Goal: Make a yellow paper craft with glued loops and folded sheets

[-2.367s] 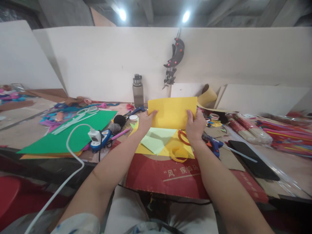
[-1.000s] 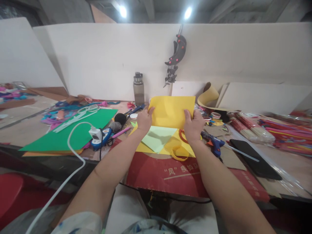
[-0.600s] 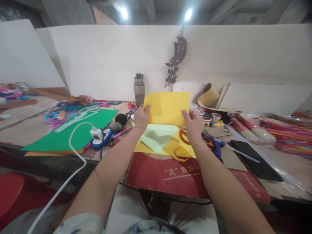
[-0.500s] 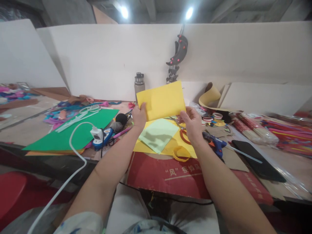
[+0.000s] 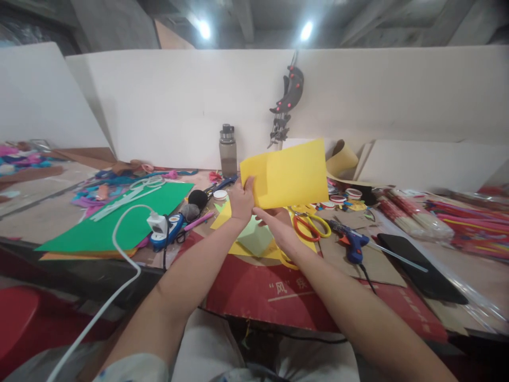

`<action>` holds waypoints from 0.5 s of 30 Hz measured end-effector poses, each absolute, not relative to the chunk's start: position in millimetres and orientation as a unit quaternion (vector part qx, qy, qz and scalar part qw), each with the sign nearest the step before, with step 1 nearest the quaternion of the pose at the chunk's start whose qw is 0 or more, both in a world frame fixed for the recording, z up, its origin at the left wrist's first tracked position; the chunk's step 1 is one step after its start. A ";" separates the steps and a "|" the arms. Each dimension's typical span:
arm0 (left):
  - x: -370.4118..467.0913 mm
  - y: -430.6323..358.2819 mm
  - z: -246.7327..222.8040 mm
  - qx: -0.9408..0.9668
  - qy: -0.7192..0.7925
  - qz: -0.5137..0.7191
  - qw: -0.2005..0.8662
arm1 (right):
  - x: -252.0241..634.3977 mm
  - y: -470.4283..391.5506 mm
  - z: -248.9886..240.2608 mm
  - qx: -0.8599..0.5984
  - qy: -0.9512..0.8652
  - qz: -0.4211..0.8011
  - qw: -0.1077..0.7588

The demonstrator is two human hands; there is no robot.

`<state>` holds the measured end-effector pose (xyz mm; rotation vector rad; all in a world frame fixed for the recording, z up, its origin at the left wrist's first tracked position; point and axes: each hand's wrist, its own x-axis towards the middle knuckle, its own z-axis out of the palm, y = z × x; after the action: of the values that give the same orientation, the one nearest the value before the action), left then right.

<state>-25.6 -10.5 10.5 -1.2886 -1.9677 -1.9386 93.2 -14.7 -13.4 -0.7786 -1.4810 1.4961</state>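
A yellow sheet (image 5: 290,175) is held up above the work area, its lower left edge pinched by my left hand (image 5: 242,199). Below that edge, beside my left wrist, is my right hand (image 5: 274,220); its fingers are partly hidden behind the sheet, and whether they touch it is unclear. Under my hands a pale green paper (image 5: 256,241) lies on more yellow paper (image 5: 238,248), which rests on a red board (image 5: 246,286). Orange- and yellow-handled scissors (image 5: 312,227) lie right of my right hand.
A blue glue gun (image 5: 353,241) and a black phone (image 5: 419,265) lie to the right. On the left are a green sheet (image 5: 119,225), a power strip (image 5: 167,231) and a white cable (image 5: 113,297). A grey bottle (image 5: 228,151) stands at the back.
The raised yellow sheet has moved right and slightly down. My right hand has left its right edge and moved left, close to my left hand. The scissors are now more exposed.
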 end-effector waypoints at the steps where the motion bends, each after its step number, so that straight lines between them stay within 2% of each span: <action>1: -25.1 -11.7 11.2 -0.422 -0.642 -0.639 0.049 | 94.3 -13.1 -13.3 -0.311 -0.573 0.608 0.453; 15: -61.2 -5.0 6.8 -0.382 -0.629 -0.674 0.064 | 122.3 10.2 6.4 -0.292 -0.429 0.610 0.599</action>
<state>-61.2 -5.0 6.8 -1.1525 -1.9010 -2.0360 122.3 10.2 6.4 -0.6777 -0.9960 1.4142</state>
